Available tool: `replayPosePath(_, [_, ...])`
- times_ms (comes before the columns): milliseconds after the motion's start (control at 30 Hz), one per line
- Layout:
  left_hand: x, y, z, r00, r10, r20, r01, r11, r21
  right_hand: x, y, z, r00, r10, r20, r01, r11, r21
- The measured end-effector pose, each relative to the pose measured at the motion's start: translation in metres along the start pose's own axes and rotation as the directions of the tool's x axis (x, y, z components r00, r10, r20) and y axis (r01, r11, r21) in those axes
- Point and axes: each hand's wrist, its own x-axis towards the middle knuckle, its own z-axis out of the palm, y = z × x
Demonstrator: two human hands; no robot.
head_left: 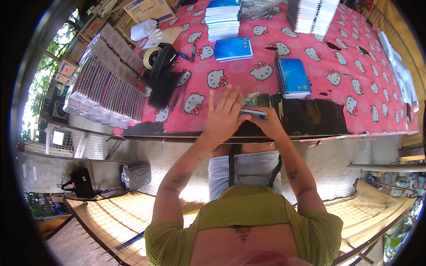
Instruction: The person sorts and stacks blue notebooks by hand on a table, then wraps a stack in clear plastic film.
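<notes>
At the table's near edge, my right hand (270, 123) grips a small blue-covered notebook (254, 113), seen nearly edge-on, with its thumb toward my left hand. My left hand (225, 111) is open, its fingers stretched out and pointing away from me. Its palm side is against or just beside the notebook's left end; the exact contact is hidden. To the right lies a short stack of blue spiral notebooks (293, 77). Farther off are a low pile of blue-covered booklets (234, 48) and a taller stack of them (222, 22). A bundle of black binding coils (165, 90) rests left of my left hand.
A black tape dispenser (162, 64) stands behind the coils, with pens (188, 55) beside it. Large stacks of spiral-bound notebooks (104, 88) fill the left side. More white bound stacks (313, 15) stand at the back. The pink patterned cover (239, 68) is torn along the front.
</notes>
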Motion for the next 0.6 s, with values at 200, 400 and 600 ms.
replayPosePath(200, [-0.043,0.031,0.037,0.999,-0.042,-0.023,0.043,0.998,0.049,0.001,0.001,0.005,0.997,-0.016,-0.080,0.019,0.999,0.038])
replayPosePath(400, [-0.054,0.041,0.050,0.999,-0.032,0.042,0.029,0.997,0.069,0.002,0.007,0.006,0.996,-0.060,-0.073,0.055,0.996,-0.074])
replayPosePath(600, [-0.006,0.036,0.025,0.994,-0.052,0.096,0.047,0.998,0.050,-0.003,0.013,0.000,1.000,0.023,-0.003,-0.023,0.997,-0.070])
